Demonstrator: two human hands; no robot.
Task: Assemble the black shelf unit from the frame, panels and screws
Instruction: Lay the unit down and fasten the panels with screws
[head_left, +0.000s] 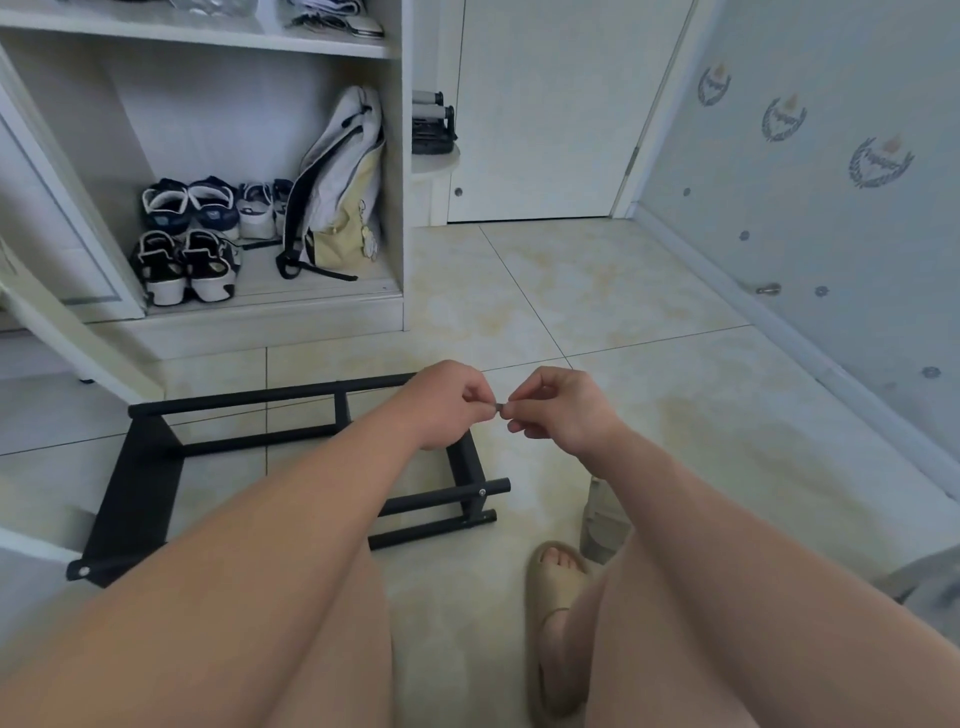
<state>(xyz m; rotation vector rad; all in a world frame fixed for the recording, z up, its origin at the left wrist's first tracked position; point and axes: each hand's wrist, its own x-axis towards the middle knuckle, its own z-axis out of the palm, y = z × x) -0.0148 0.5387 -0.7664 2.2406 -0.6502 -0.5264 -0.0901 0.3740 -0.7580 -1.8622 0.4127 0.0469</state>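
The black shelf unit (156, 467) lies on the tiled floor at lower left, with bars, a side panel and silver screw heads at its corners. Above its right end, my left hand (452, 405) and my right hand (561, 410) meet fingertip to fingertip. Between them they pinch a small grey screw (500, 408); most of it is hidden by the fingers. Both hands hover in the air, clear of the frame.
A white wardrobe (400, 208) with shoes (187, 265) and a backpack (337, 192) stands behind the frame. A white door (545, 104) and a patterned wall (805, 182) close the right side. My foot in a beige slipper (556, 623) rests on the floor near the frame's right end.
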